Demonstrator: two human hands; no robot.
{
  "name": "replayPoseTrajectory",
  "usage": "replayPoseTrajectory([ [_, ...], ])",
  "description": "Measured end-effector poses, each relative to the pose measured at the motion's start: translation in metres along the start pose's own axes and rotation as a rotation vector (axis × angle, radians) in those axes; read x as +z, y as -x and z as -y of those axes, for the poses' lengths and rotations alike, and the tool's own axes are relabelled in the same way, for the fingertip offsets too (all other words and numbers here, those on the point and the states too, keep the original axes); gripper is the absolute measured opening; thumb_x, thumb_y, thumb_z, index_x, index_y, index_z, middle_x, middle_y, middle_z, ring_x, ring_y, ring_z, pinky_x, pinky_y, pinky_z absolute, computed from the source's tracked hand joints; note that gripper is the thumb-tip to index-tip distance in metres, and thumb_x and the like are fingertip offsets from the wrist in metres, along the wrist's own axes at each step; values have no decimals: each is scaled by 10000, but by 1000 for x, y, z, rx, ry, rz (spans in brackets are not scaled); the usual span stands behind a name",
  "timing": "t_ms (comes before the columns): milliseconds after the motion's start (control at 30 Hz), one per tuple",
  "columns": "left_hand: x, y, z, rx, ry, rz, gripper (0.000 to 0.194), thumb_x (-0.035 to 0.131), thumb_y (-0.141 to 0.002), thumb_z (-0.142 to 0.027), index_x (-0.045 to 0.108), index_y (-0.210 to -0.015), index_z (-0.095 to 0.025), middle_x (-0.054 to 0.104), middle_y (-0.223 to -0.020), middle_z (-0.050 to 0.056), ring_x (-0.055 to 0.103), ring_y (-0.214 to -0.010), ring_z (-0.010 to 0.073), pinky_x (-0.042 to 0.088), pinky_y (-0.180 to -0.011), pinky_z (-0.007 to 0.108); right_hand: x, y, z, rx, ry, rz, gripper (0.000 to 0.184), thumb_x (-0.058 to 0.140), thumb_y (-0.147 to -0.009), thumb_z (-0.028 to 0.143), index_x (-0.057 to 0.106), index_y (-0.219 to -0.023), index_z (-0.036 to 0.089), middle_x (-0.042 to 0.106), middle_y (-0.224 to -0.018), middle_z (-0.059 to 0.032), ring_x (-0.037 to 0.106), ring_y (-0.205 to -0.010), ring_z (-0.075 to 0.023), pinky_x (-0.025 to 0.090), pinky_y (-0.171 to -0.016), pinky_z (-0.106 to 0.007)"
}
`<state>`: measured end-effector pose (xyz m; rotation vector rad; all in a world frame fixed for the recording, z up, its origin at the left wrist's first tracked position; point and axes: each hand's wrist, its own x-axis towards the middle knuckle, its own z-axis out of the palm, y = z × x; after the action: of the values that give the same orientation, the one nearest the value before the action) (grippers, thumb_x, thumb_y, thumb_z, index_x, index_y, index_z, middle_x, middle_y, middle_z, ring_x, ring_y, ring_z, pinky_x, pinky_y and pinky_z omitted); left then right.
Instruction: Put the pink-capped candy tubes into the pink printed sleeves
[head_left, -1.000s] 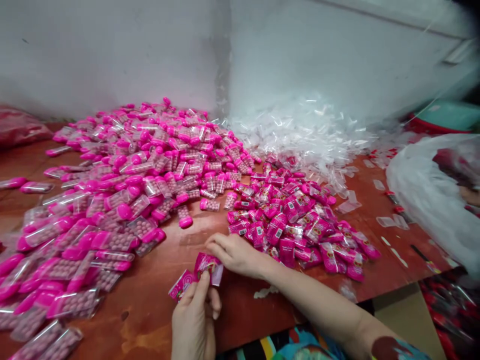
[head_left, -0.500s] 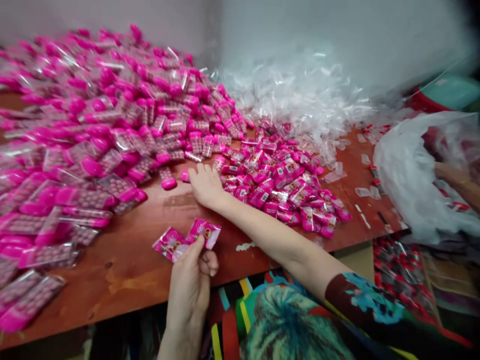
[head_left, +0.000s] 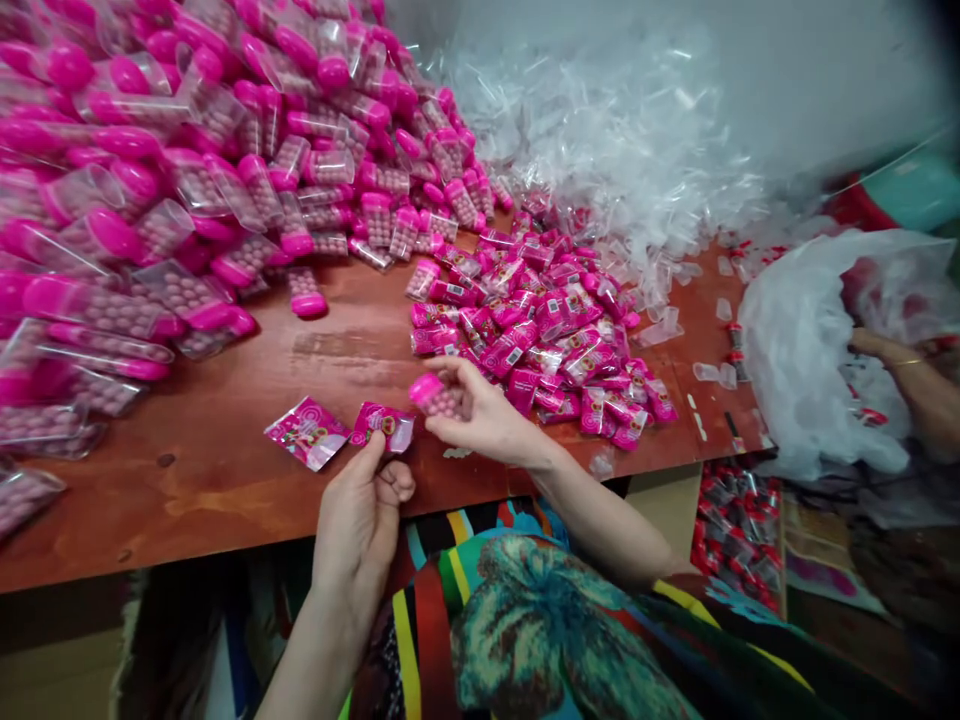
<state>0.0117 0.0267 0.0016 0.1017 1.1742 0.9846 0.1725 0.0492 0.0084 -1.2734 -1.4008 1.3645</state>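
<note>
My left hand pinches a pink printed wrapper between thumb and fingers, just above the table's front part. Left of it, a second pink wrapper lies on the wood. My right hand is closed around a small clear container of pink candy balls with a pink cap, the cap pointing left toward the wrapper. Right behind that hand spreads a heap of filled pink packets. A large pile of pink-capped candy containers covers the back left.
Clear plastic pieces are heaped against the wall. At the right, another person's hand reaches into a white plastic bag. Red-and-clear items fill a box below the brown table's edge.
My right hand has come back from the edge of the container pile, bringing a pink-capped candy container near my left hand. The left hand still grips a wrapper. The view has tilted down.
</note>
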Motion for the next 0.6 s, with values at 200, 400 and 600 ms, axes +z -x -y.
replayPoseTrajectory([
  [200,7,-3,5,15,22,-13,127,725,-768,-199,624,-742,-126,598,-530,-3,523,-425,108,430,-411,206,22,32,-13,109,-93,-75,555,603,-808,148,420,-1326,230,547,-1077,-39,582,-835,-123,535,-807,-322],
  [400,9,0,6,35,10,31,200,758,-755,-276,624,-755,-128,592,-531,-15,511,-442,90,413,-436,188,28,34,-12,48,104,-73,535,602,-820,141,455,-1330,205,581,-1210,-80,589,-1051,-189,498,-946,-391],
  [600,9,3,4,27,-84,123,276,810,-715,-319,600,-705,-141,538,-498,-45,443,-437,63,351,-429,172,29,35,-14,129,-143,-6,490,582,-910,252,406,-1366,238,591,-1026,-36,577,-814,-130,518,-741,-284],
])
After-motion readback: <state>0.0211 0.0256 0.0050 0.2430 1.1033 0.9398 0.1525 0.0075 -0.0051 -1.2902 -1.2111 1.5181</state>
